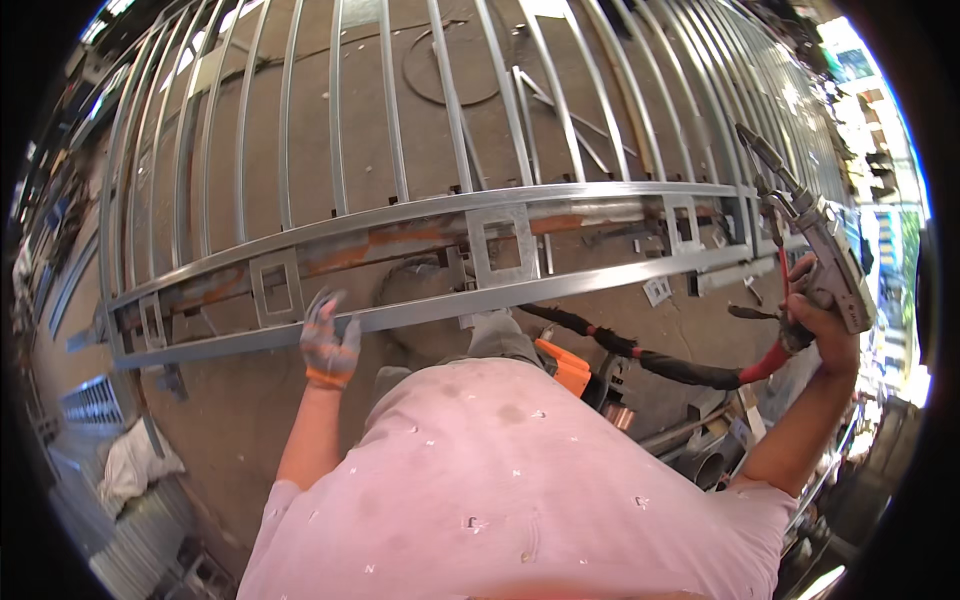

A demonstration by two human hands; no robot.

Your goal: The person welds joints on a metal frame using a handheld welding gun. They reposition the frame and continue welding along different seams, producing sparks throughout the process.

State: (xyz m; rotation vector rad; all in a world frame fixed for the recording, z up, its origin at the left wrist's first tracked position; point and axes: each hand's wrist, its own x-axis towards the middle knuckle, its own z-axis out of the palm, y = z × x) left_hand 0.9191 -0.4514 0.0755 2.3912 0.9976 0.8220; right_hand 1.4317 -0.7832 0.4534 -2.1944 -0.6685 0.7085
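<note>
In a glove with an orange cuff, my left hand [330, 345] is at the near rail [430, 309] of a silvery metal frame, left of my body. Its fingers are apart and hold nothing I can see; whether they touch the rail I cannot tell. My right hand [812, 312] is raised at the right, wrapped round the grip of a handheld welding gun [835, 262]. The gun's thin nozzle points up and left, over the frame's right end. A thick black and red cable [690, 371] hangs from the gun. Square cut-out plates [503, 247] join the frame's two rails.
Long upright bars [392, 110] of the frame stretch away from me. A rusty beam [400, 245] lies beneath the rails. Behind the cable stand an orange item [565, 368] and a copper-coloured spool [619, 415]. A white sack [137, 462] lies at lower left.
</note>
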